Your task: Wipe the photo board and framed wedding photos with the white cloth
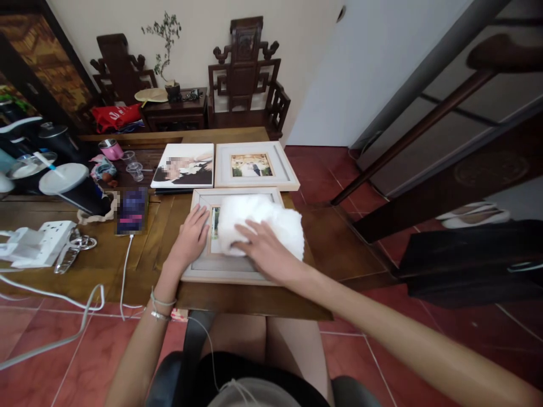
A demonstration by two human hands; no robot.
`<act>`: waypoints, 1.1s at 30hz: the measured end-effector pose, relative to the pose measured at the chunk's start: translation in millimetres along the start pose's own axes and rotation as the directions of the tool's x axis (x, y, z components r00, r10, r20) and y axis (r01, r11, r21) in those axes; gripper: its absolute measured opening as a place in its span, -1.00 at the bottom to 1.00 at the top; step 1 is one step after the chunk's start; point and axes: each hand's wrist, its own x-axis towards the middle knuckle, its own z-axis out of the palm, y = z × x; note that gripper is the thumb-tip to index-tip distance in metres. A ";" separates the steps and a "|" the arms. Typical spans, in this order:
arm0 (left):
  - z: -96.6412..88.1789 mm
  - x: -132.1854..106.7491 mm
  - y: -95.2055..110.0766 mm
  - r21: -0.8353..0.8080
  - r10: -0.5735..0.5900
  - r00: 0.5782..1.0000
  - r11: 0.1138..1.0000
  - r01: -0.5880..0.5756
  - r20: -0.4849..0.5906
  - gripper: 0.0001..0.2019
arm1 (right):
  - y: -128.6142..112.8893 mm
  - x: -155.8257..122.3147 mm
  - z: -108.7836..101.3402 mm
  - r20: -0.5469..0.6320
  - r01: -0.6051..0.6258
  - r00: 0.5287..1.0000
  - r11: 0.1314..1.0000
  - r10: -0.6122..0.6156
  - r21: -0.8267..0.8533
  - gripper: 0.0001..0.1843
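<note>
A light wooden picture frame (pixel 231 273) lies flat on the low wooden table (pixel 254 302) in front of me. My left hand (pixel 192 236) rests flat on the frame's left edge, fingers stretched out. My right hand (pixel 263 249) presses a fluffy white cloth (pixel 271 217) onto the frame's glass, fingers spread over the cloth. The cloth hides most of the picture.
Beyond lie a second framed photo (pixel 254 165) and an unframed photo print (pixel 183 165). A phone (pixel 132 210) on a cable, a white power strip (pixel 40 242), keys, cups and a pink mug (pixel 111 149) stand at the left. Carved chairs stand at the back wall.
</note>
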 end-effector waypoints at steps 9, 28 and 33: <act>-1.4 0.4 2.3 -0.002 -0.009 1.000 1.000 0.008 -0.014 -0.58 | 30.9 38.4 14.4 -0.088 -0.003 0.996 0.994 -0.007 -0.108 -0.41; -4.5 -0.2 5.9 -0.085 -0.019 1.000 0.996 0.017 -0.021 -0.51 | -23.2 30.1 -14.0 0.043 0.005 0.999 0.998 -0.003 -0.055 -0.42; -9.4 0.8 7.5 -0.158 0.019 0.997 0.987 -0.030 -0.070 -0.44 | -16.0 78.9 -10.4 0.057 0.006 0.998 0.991 0.001 -0.131 -0.48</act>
